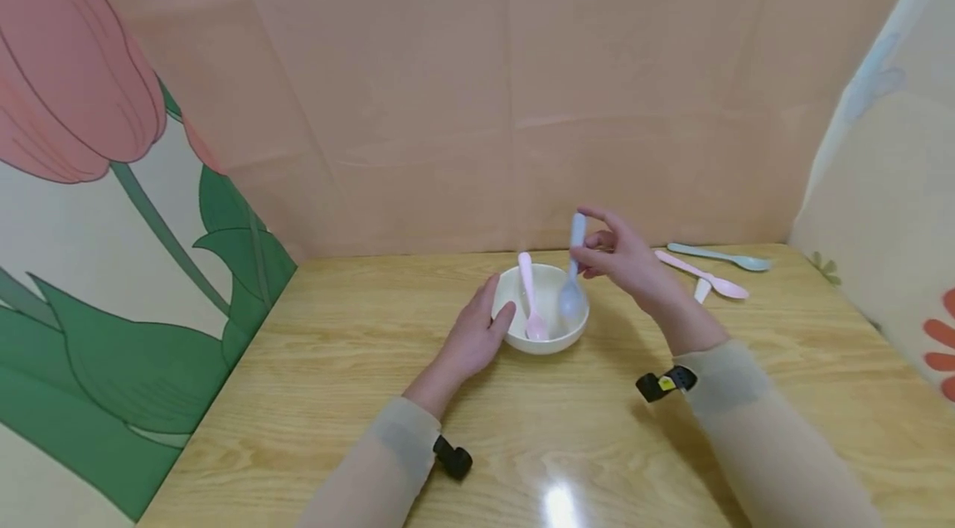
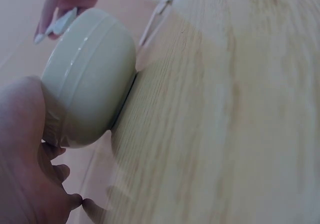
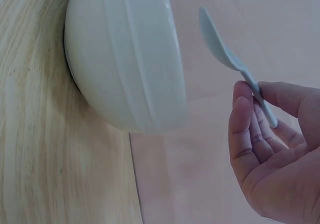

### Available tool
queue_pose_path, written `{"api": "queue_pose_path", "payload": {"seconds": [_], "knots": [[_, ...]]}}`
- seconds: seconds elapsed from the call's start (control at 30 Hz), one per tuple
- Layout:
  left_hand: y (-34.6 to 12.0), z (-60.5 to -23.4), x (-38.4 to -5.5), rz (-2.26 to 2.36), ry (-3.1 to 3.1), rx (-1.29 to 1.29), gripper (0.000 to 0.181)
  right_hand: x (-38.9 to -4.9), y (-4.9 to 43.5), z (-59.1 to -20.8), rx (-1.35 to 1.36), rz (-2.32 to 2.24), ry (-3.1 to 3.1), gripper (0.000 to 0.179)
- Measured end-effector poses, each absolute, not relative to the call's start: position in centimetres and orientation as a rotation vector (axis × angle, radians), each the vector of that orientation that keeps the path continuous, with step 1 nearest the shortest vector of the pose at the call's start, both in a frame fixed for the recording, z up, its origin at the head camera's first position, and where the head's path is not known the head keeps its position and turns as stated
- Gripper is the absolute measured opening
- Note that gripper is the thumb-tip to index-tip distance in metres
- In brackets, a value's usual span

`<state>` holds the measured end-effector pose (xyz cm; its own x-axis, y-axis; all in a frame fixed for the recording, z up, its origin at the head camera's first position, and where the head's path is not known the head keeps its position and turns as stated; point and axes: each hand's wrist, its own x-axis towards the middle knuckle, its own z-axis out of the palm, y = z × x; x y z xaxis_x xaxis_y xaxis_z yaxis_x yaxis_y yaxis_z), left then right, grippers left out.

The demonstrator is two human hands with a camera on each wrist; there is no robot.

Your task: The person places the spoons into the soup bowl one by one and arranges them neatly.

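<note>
A white bowl (image 1: 548, 341) stands upright on the table. My left hand (image 1: 470, 335) holds its left side, thumb at the rim and fingers along the outer wall; in the left wrist view the bowl (image 2: 92, 79) meets that hand (image 2: 25, 154). Inside the bowl leans a pink spoon (image 1: 527, 283), its handle rising past the far rim. My right hand (image 1: 622, 259) pinches the handle of a light blue spoon (image 1: 578, 234), bowl end down, over the right part of the bowl. In the right wrist view, this spoon (image 3: 217, 41) is between thumb and fingers.
To the right on the wooden table (image 1: 358, 329) lie a blue-green spoon (image 1: 716, 254), another pink spoon (image 1: 709, 275) and a white piece (image 1: 702, 289), partly covered. A pinkish cloth wall (image 1: 418, 97) rises behind the table's back edge; printed panels flank both sides.
</note>
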<state>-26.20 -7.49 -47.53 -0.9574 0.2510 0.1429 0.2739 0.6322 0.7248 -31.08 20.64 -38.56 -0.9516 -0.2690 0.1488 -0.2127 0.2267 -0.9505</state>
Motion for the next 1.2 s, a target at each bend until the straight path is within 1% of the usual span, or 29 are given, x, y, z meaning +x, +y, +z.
{"api": "queue_pose_path", "payload": {"seconds": [0.3, 0.47, 0.73, 1.2], "knots": [[-7.3, -47.6, -26.0, -1.264, -2.805, -0.451, 0.071, -31.9, 19.4, -40.0, -0.530, -1.760, 2.505, 0.073], [-7.2, -47.8, -26.1, -1.246, -2.783, -0.481, 0.071, -32.1, 19.1, -40.7, -0.556, -1.736, 2.535, 0.072], [-7.3, -47.4, -26.0, -1.238, -2.790, -0.456, 0.072, -32.4, 18.2, -41.1, -0.607, -1.688, 2.548, 0.072], [-7.1, -47.4, -26.0, -1.233, -2.801, -0.445, 0.073, -32.3, 17.8, -41.8, -0.636, -1.509, 2.689, 0.065]]}}
